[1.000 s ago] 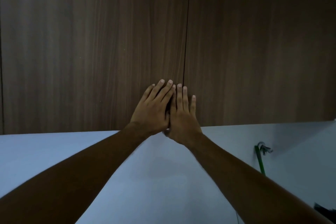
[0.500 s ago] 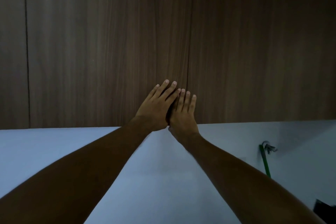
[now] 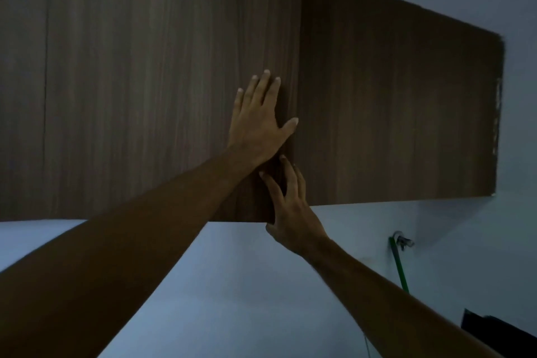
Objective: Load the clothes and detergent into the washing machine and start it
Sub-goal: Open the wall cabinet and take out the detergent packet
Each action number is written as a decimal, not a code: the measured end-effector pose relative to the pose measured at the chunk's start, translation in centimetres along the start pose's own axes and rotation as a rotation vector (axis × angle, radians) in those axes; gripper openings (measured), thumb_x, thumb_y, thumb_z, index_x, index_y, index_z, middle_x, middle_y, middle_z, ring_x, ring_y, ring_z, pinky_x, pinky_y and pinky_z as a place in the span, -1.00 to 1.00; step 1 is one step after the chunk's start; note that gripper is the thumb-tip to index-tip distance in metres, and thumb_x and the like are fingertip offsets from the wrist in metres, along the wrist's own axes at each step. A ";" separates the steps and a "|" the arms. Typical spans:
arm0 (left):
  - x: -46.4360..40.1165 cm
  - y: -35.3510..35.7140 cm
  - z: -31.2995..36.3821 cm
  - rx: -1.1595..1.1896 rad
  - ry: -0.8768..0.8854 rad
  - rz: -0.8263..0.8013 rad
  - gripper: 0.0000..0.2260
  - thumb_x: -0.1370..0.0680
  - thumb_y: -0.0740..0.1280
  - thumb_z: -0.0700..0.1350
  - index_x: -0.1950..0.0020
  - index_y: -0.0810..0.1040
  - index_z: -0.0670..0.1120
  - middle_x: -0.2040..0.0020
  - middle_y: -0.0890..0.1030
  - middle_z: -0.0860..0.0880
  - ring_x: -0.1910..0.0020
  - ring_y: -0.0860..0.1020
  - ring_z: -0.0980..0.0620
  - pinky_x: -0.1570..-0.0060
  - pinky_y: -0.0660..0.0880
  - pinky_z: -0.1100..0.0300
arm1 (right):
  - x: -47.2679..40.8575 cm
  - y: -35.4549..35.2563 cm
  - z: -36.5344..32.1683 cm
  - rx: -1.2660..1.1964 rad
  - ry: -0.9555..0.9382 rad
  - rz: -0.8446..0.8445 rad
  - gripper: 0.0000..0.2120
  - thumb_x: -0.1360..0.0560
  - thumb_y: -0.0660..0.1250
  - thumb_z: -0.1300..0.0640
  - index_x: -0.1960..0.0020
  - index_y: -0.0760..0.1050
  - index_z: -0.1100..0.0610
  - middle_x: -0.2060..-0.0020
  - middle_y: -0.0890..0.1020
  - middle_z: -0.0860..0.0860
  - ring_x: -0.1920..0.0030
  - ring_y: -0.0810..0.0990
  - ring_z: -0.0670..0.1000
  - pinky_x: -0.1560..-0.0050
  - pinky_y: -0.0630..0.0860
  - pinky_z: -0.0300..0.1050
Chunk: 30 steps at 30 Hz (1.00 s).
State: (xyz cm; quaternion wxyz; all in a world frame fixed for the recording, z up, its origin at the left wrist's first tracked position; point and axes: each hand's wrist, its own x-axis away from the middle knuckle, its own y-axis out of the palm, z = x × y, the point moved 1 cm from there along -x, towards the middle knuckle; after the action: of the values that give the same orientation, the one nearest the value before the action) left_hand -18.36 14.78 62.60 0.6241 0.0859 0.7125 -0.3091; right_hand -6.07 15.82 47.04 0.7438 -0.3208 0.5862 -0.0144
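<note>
No clothes, detergent or washing machine are in view. A dark wooden wall cabinet fills the upper frame. Its left door (image 3: 145,81) stands swung out in front of the right door (image 3: 392,110). My left hand (image 3: 258,122) presses flat on the left door near its free right edge, fingers straight and pointing up. My right hand (image 3: 290,203) lies lower, at that door's bottom right corner, with its fingers spread on the front face and its thumb at the bottom edge.
Below the cabinet is a bare pale wall (image 3: 232,285). A metal tap (image 3: 402,240) with a green hose (image 3: 399,267) hangs on the wall at the right. A dark object (image 3: 491,328) shows at the bottom right corner.
The left door has swung out from the closed seam. My hands, side by side before, have parted: the left stays high on the door, the right has dropped to its lower corner.
</note>
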 end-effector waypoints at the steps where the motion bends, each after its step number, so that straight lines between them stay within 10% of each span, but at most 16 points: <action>1: -0.5 0.1 0.4 -0.026 -0.034 -0.015 -0.06 -0.48 0.28 0.36 -0.63 -0.11 -0.07 -0.64 -0.14 -0.06 -0.60 -0.19 -0.05 -0.55 -0.21 -0.10 | -0.1 -0.1 -0.1 0.016 -0.002 0.000 0.09 -0.29 0.60 0.09 -0.59 -0.03 -0.08 -0.59 -0.20 0.10 -0.56 -0.12 0.31 -0.27 0.44 0.26; 10: -1.7 2.8 3.2 -0.163 -0.197 0.004 0.21 -0.27 0.47 0.31 -0.61 -0.21 -0.11 -0.62 -0.23 -0.11 -0.58 -0.26 -0.20 -0.49 -0.20 -0.31 | -0.7 -1.2 0.4 0.052 -0.051 -0.070 0.07 -0.31 0.59 0.03 -0.57 -0.06 -0.04 -0.57 -0.06 0.11 -0.55 -0.01 0.30 -0.24 0.50 0.32; 15: -3.1 3.4 3.9 -0.203 -0.146 0.010 0.14 -0.29 0.49 0.17 -0.62 -0.19 0.00 -0.63 -0.23 -0.05 -0.57 -0.26 -0.23 -0.45 -0.20 -0.39 | -1.5 -4.3 1.9 -0.315 0.028 0.012 -0.07 -0.40 0.48 -0.15 -0.56 0.01 0.02 -0.53 0.15 0.03 -0.50 0.22 0.02 -0.46 0.30 -0.12; 21: -2.5 3.2 3.5 -0.288 -0.042 0.064 0.12 -0.29 0.47 0.27 -0.62 -0.18 0.04 -0.63 -0.23 0.00 -0.59 -0.24 -0.19 -0.44 -0.13 -0.42 | -7.1 -5.9 2.6 -0.808 0.700 0.037 -0.86 -0.63 0.21 0.05 -0.05 0.51 0.07 0.02 0.64 0.10 0.08 0.63 0.07 0.01 0.64 -0.01; 23: -2.2 2.7 3.4 -0.368 0.004 0.077 0.13 -0.30 0.45 0.33 -0.62 -0.18 0.03 -0.63 -0.21 0.01 -0.59 -0.21 -0.18 -0.45 -0.11 -0.41 | -7.9 -6.3 2.0 -0.777 0.715 0.003 -0.81 -0.63 0.17 0.22 0.12 0.47 0.11 0.19 0.59 0.08 0.24 0.56 0.01 0.23 0.57 -0.17; 30: -0.4 1.8 3.7 -0.235 -0.041 0.038 -0.01 -0.37 0.36 0.29 -0.63 -0.11 0.03 -0.63 -0.17 -0.01 -0.59 -0.23 -0.16 -0.50 -0.17 -0.30 | -6.2 -6.7 1.0 -0.801 0.573 0.008 -0.63 -0.68 0.11 0.14 -0.47 0.34 0.11 -0.19 0.57 0.01 -0.13 0.58 0.00 -0.05 0.52 -0.25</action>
State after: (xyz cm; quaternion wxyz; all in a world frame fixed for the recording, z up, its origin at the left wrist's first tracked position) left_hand -14.22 14.30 62.25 0.6500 0.0191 0.7291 -0.2133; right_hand -4.73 13.44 55.79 0.3710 -0.5624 0.7279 0.1276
